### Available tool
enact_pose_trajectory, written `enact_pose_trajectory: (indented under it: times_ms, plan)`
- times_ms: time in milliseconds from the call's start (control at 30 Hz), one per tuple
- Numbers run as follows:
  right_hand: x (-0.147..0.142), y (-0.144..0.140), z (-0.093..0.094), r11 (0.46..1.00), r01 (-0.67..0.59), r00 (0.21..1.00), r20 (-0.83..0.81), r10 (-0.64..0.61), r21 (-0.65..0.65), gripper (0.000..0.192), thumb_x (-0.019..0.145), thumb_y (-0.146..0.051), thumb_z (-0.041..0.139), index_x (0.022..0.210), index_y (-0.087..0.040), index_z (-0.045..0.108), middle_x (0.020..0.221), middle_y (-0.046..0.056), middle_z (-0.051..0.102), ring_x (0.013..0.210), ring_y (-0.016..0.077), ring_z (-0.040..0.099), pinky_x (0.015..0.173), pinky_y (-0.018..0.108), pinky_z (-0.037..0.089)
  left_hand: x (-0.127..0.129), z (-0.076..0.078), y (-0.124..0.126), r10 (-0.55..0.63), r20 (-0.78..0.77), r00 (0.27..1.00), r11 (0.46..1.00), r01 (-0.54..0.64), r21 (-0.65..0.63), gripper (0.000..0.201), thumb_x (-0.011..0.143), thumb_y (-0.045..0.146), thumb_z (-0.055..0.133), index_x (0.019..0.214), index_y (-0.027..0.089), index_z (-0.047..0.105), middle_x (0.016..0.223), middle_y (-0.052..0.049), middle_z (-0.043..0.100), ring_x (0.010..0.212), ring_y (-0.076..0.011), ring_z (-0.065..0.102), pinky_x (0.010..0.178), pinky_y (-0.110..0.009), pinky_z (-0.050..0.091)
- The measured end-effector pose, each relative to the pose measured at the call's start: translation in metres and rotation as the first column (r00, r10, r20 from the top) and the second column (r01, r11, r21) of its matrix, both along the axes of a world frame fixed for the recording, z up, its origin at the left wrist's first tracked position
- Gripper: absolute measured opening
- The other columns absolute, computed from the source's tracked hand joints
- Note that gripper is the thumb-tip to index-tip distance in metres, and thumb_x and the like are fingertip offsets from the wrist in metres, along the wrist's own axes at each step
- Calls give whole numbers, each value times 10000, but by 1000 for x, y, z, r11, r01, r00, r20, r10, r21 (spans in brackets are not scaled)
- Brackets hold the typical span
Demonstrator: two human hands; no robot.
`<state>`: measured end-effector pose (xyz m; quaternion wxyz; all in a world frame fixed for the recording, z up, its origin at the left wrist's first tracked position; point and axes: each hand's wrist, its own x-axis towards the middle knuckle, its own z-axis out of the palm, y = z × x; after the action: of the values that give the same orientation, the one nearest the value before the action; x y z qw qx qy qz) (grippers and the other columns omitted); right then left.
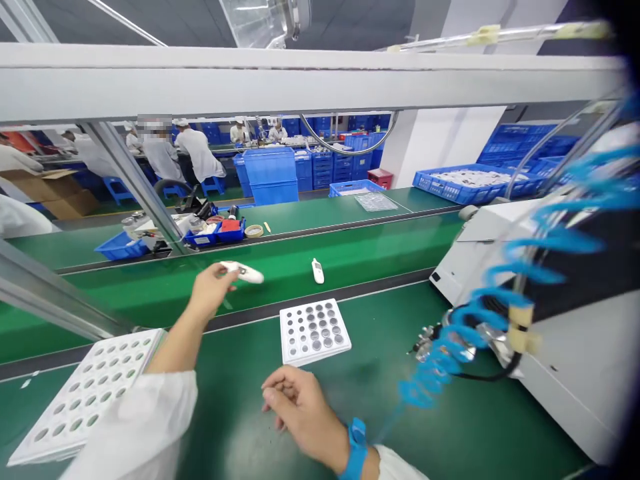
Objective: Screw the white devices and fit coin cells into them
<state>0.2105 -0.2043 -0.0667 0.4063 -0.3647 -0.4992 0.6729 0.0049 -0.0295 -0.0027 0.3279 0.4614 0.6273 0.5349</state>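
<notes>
Left hand: the left hand (210, 290) is stretched out over the green conveyor belt (350, 257), fingers closed on one end of a white handheld device (243, 272).
Right hand: the right hand (300, 407) is rested on the green work mat, fingers curled loosely, nothing seen held.
Second device: another white device (317, 271) is laid on the belt, well apart.
Battery tray: a white tray of button cells (314, 331) is set just beyond the right hand.
Empty-holed tray: a white perforated tray (85, 393) is placed at the left.

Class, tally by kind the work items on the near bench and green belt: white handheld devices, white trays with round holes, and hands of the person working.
White handheld devices: 2
White trays with round holes: 2
Hands: 2, left hand, right hand
Total: 6
</notes>
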Motion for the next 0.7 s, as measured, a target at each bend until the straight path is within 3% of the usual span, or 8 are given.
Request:
enact_pose_trajectory:
  times_ms: [67, 100, 167, 267, 333, 433, 500, 700]
  plan:
    - [21, -27, 17, 952, 297, 955, -48, -294, 73, 192, 867, -347, 607, 844, -157, 623, 666, 8, 622, 503, 82, 535, 480, 193, 436, 45, -13, -23, -105, 203, 973, 994, 98, 47, 333, 623, 326, 763, 875, 129, 669, 861, -43, 652, 687, -128, 558, 481, -191, 398]
    - [35, -41, 26, 863, 488, 873, -78, -482, 128, 168, 894, -329, 581, 843, -175, 623, 643, -3, 612, 502, 85, 537, 480, 195, 431, 72, -20, -37, -141, 350, 926, 990, 132, 51, 339, 619, 339, 752, 879, 139, 666, 844, -35, 650, 675, -124, 558, 468, -186, 384]
    - [69, -61, 44, 516, 800, 584, -195, -788, 307, 72, 903, -230, 563, 873, -214, 627, 641, -21, 600, 538, 97, 544, 510, 213, 437, 129, -35, -71, -153, 637, 755, 980, 199, 0, 352, 644, 378, 719, 901, 151, 639, 785, -24, 638, 657, -132, 579, 532, -219, 455]
    - [124, -60, 75, -83, 851, 192, -454, -870, 519, 72, 842, -218, 598, 879, -203, 658, 733, 10, 617, 649, 156, 578, 584, 298, 460, 199, -57, -118, -95, 835, 542, 941, 324, -104, 356, 705, 412, 671, 953, 179, 566, 759, -16, 620, 653, -160, 611, 575, -288, 515]
    - [155, -41, 97, -285, 783, 103, -566, -818, 554, 151, 819, -235, 589, 926, -196, 688, 815, 22, 631, 659, 148, 580, 585, 298, 446, 226, -72, -142, -148, 849, 508, 899, 426, -98, 333, 719, 389, 658, 957, 193, 531, 818, -19, 627, 607, -147, 600, 497, -264, 485]
    - [184, -6, 130, -17, 744, 341, -401, -850, 668, 407, 816, -381, 618, 1198, -240, 608, 1189, 61, 599, 994, 197, 604, 811, 367, 481, 240, -90, -160, -289, 810, 510, 811, 580, -76, 324, 725, 336, 662, 977, 191, 519, 866, -37, 647, 561, -122, 567, 441, -228, 427]
    - [193, 14, 151, 128, 663, 491, -299, -818, 738, 541, 796, -515, 624, 1261, -249, 552, 1216, 77, 577, 1059, 229, 589, 858, 409, 490, 238, -95, -163, -324, 801, 504, 768, 635, -88, 357, 746, 348, 669, 1030, 180, 533, 806, -34, 638, 594, -124, 566, 483, -225, 441]
    - [182, 33, 193, 170, 658, 501, -257, -827, 733, 144, 845, -301, 592, 851, -158, 608, 773, 41, 626, 556, 160, 616, 459, 282, 466, 230, -89, -158, -218, 872, 439, 791, 602, -106, 490, 764, 499, 675, 1118, 184, 552, 779, -12, 588, 685, -141, 587, 594, -251, 480]
